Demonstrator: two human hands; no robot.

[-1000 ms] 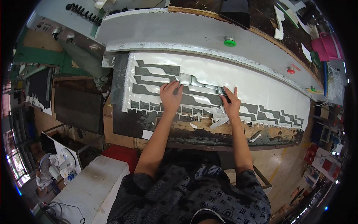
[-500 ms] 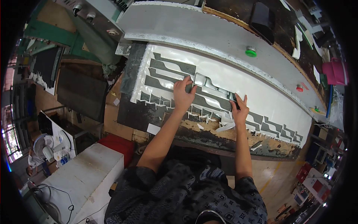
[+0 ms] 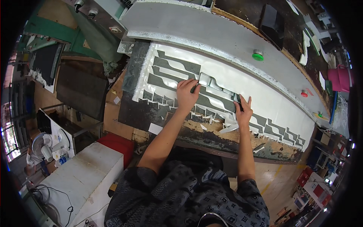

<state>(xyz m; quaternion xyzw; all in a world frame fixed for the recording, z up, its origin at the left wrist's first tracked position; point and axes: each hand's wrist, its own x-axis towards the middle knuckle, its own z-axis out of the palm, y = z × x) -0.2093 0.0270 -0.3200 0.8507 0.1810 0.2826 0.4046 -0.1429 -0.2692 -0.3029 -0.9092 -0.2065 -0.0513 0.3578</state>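
A white sheet [image 3: 257, 94] lies on a worn dark cutting bed, with several stepped shapes cut out of it so the dark bed shows through. A long metal cutting die [image 3: 217, 87] with a stepped outline rests on the sheet. My left hand [image 3: 186, 95] grips the die's left end, fingers curled over its edge. My right hand [image 3: 244, 109] presses on the die's right end, fingers spread flat against it. White offcut scraps [image 3: 228, 128] lie just below my right hand.
A long grey press beam [image 3: 211, 32] runs behind the sheet with a green button [image 3: 258, 56] and a red button [image 3: 304, 93]. A green machine frame [image 3: 53, 30] stands at left. A white cabinet [image 3: 75, 178] and a fan [image 3: 41, 145] sit lower left.
The view has shifted so the bench sits more to the right and tilted. Both hands stay on the die, which has kept about the same spot on the sheet.
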